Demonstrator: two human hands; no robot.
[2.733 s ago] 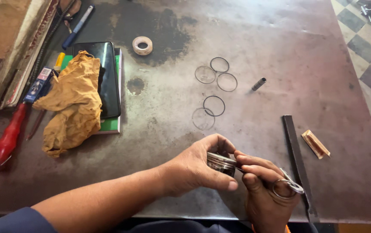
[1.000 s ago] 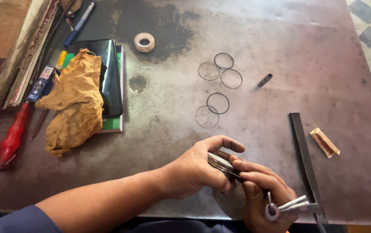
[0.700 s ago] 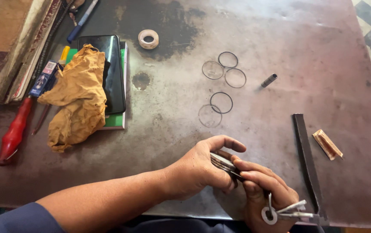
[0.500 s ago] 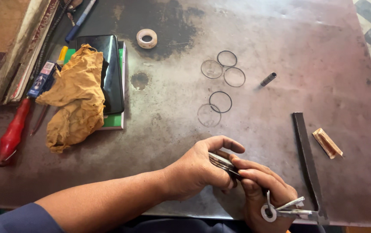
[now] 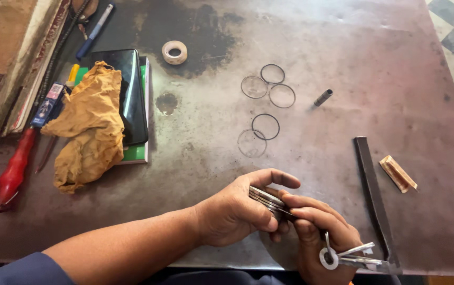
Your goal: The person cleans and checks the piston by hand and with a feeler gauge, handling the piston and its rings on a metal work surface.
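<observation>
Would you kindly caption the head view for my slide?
Left hand and right hand grip a ringed metal part over a workbench strewn with loose rings.

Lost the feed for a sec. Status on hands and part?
Left hand grips the ringed metal piece. Right hand pinches its edge, feeler gauge blades hanging from the fingers. Five loose rings lie beyond on the table, nothing obstructing.

Bare tabletop [image 5: 195, 174] ahead of hands; rings [image 5: 265, 126] beyond, black bar [image 5: 372, 195] flanks right, rag [image 5: 87, 126] left.
</observation>
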